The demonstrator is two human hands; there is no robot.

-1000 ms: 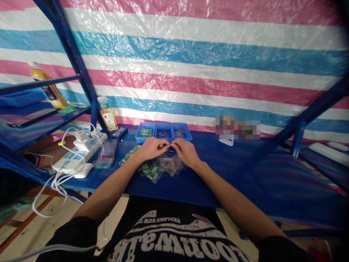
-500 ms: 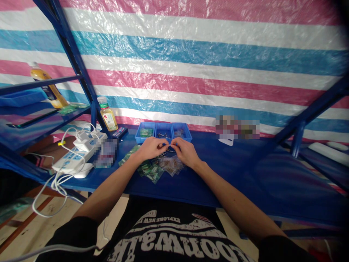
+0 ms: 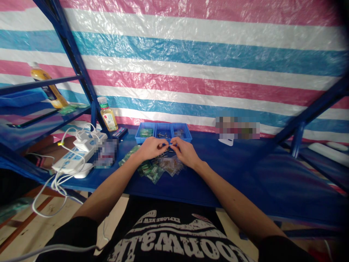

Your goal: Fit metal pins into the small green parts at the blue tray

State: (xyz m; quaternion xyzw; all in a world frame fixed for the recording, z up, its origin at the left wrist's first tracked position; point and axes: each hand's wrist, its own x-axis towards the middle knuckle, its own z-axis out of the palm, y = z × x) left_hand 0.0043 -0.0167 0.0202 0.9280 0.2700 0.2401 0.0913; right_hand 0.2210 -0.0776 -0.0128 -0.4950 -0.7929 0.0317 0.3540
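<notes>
My left hand (image 3: 153,149) and my right hand (image 3: 185,153) meet fingertip to fingertip above the blue table, both closed in a pinch. Between them is a small thin, shiny rod-like piece (image 3: 171,145), too small to name more closely. Below the hands lie loose dark metal pins (image 3: 163,154), partly hidden by my fingers. Small green bags (image 3: 151,171) lie under my left wrist, and clear bags with brownish pieces (image 3: 171,165) are beside them. Just beyond my fingers, a blue bin (image 3: 163,128) holds more metal pins.
A left bin (image 3: 141,139) holds green bags; a right bin (image 3: 185,128) holds clear ones. Leftward are a power strip (image 3: 68,160) with white cables, a yellow-liquid bottle (image 3: 109,118) and a dark box (image 3: 121,133). Blue frame posts (image 3: 71,54) rise before a striped sheet.
Both hands stay in nearly the same place. The fingers of my right hand have shifted slightly, and a little more of the small piece shows between the hands.
</notes>
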